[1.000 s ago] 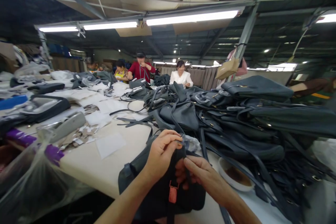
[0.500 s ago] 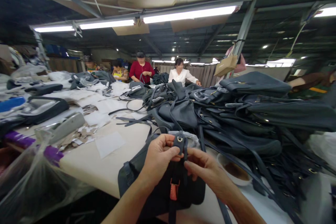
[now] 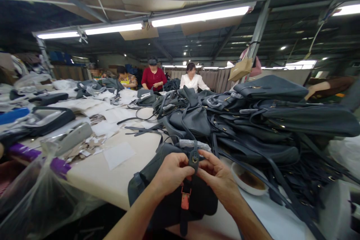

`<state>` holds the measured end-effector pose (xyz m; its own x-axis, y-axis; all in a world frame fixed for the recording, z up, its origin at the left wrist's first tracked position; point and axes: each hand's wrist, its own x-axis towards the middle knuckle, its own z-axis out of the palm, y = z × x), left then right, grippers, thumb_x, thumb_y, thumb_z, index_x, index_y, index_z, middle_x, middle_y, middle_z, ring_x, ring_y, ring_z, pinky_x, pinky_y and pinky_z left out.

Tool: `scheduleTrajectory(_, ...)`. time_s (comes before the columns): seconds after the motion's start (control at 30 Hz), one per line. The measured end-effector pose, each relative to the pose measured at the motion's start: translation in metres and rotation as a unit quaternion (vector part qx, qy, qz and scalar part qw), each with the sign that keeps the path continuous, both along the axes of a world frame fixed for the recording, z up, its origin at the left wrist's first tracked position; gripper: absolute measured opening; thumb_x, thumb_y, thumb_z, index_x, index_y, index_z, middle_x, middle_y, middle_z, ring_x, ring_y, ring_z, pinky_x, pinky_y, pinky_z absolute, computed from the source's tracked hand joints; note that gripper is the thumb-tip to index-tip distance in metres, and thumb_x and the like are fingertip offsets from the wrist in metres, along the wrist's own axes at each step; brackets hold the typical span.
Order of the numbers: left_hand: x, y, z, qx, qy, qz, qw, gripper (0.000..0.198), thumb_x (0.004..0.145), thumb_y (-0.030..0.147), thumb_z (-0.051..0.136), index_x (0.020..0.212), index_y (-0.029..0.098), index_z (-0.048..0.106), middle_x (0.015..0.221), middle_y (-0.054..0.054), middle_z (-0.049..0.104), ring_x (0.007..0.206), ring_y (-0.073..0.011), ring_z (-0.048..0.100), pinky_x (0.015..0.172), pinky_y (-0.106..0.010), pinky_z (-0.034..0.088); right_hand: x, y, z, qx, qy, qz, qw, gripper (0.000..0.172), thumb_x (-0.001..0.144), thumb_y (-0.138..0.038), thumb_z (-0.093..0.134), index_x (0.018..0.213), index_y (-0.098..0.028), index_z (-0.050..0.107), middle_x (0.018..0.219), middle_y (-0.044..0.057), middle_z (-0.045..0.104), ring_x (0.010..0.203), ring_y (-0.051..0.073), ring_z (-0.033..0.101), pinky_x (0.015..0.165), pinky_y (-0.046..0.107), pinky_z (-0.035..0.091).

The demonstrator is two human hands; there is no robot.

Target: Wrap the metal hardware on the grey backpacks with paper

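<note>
My left hand (image 3: 171, 173) and my right hand (image 3: 217, 176) pinch a dark grey leather strap tab (image 3: 194, 159) with a metal eyelet, holding it upright between them. The strap runs down to an orange-red tag (image 3: 185, 200) on a dark grey leather handbag (image 3: 146, 174). The bag lies on the table's near edge beneath my hands, and my hands and forearms hide part of its front.
A large heap of grey handbags (image 3: 270, 131) rises right of my hands, next to a white dish (image 3: 247, 182). A cream table (image 3: 92, 174) holds paper sheets and scraps. A plastic bag (image 3: 33, 191) is at near left. Co-workers (image 3: 153, 78) sit beyond the heap.
The strap tab has come up into full view between my hands, which have drawn closer around it. The view has shifted slightly, and the co-worker in red has straightened up.
</note>
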<state>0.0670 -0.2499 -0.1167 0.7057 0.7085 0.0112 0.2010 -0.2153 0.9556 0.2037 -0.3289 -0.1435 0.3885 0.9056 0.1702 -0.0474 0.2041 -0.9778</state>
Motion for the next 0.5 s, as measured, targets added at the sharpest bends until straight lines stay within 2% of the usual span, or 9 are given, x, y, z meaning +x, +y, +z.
scheduleTrajectory(0.1,0.004,0.0,-0.004,0.013,-0.019,0.023,0.999,0.005,0.065,0.019,0.056,0.064,0.018,0.051,0.058,0.004,0.052,0.053,-0.0106,0.05,0.047,-0.019,0.038,-0.002,-0.001,0.002,0.013,0.021,-0.015,1.0,0.058,0.061,-0.033,0.084,0.111,-0.019,0.059,0.062,-0.005,0.065,0.057,0.013,0.057,0.054,0.023,0.04)
scheduleTrajectory(0.2,0.008,0.0,-0.007,-0.002,-0.031,0.044,0.999,0.011,0.065,0.016,0.055,0.063,0.02,0.045,0.056,0.006,0.046,0.052,-0.0103,0.047,0.048,-0.02,0.037,-0.003,-0.003,0.001,0.012,0.068,-0.007,0.998,0.052,0.059,-0.031,0.085,0.104,-0.02,0.062,0.059,-0.006,0.061,0.053,0.009,0.051,0.051,0.02,0.037)
scheduleTrajectory(0.27,0.01,-0.001,-0.009,0.058,-0.016,0.07,0.996,0.015,0.066,0.013,0.054,0.061,0.02,0.042,0.055,0.006,0.044,0.052,-0.0101,0.044,0.05,-0.021,0.034,-0.004,-0.004,-0.002,0.009,0.12,0.01,0.993,0.046,0.06,-0.029,0.086,0.099,-0.019,0.063,0.063,-0.005,0.062,0.054,0.008,0.052,0.054,0.019,0.04)
scheduleTrajectory(0.37,0.012,-0.007,-0.008,0.195,0.007,0.123,0.973,0.019,0.07,0.011,0.053,0.058,0.02,0.04,0.055,0.006,0.042,0.055,-0.0105,0.04,0.052,-0.023,0.03,-0.006,-0.006,-0.007,0.02,0.18,0.017,0.983,0.046,0.062,-0.028,0.086,0.101,-0.02,0.063,0.073,-0.003,0.067,0.059,0.008,0.056,0.059,0.019,0.044)
scheduleTrajectory(0.4,0.012,-0.009,-0.008,0.205,-0.002,0.124,0.971,0.019,0.072,0.012,0.052,0.06,0.02,0.041,0.056,0.005,0.043,0.055,-0.0108,0.042,0.053,-0.023,0.032,-0.007,-0.007,-0.009,0.028,0.185,0.015,0.982,0.049,0.063,-0.028,0.086,0.105,-0.021,0.063,0.075,-0.002,0.068,0.06,0.008,0.057,0.059,0.019,0.045)
scheduleTrajectory(0.43,0.012,-0.011,-0.008,0.184,-0.021,0.111,0.976,0.017,0.075,0.014,0.051,0.062,0.02,0.043,0.058,0.005,0.046,0.056,-0.0113,0.044,0.053,-0.023,0.034,-0.008,-0.008,-0.011,0.036,0.183,0.01,0.982,0.052,0.064,-0.028,0.085,0.11,-0.023,0.063,0.076,-0.003,0.068,0.061,0.009,0.058,0.061,0.02,0.046)
scheduleTrajectory(0.5,0.013,-0.014,-0.01,0.079,-0.074,0.062,0.992,0.012,0.079,0.021,0.052,0.069,0.02,0.046,0.063,0.003,0.05,0.058,-0.0127,0.051,0.053,-0.023,0.042,-0.011,-0.008,-0.014,0.053,0.161,-0.002,0.986,0.058,0.067,-0.031,0.084,0.12,-0.027,0.061,0.078,-0.004,0.067,0.064,0.011,0.06,0.064,0.023,0.049)
